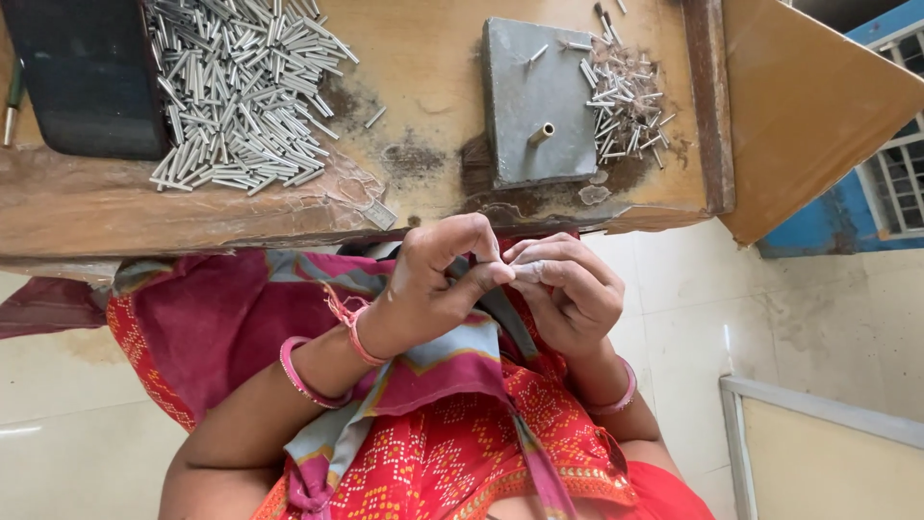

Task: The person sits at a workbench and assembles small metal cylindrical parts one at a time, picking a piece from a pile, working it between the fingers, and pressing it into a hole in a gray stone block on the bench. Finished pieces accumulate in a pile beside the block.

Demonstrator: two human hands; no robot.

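A person is sitting at a worn wooden workbench (pixel 404 58), seen from above by a head-worn camera. At the far left, a dark flat tray (pixel 87 72) is resting on the bench, and just beside it a large heap of short silver metal tubes (pixel 245 91) is lying spread out, seemingly as stock within easy reach. Below the bench edge, over a red and magenta patterned cloth (pixel 433 424) on the lap, the left hand (pixel 438 284) and the right hand (pixel 568 289) are meeting fingertip to fingertip. Both are pinched together on something very small between them, probably one of the tubes, though it is too hidden to tell for sure; holding it close likely gives finer control. Pink bangles are circling both wrists. Farther right on the bench, a grey metal block (pixel 539 101) with an upright brass peg (pixel 541 133) is standing, and a smaller pile of thin metal pieces (pixel 626 101) is gathering beside it.
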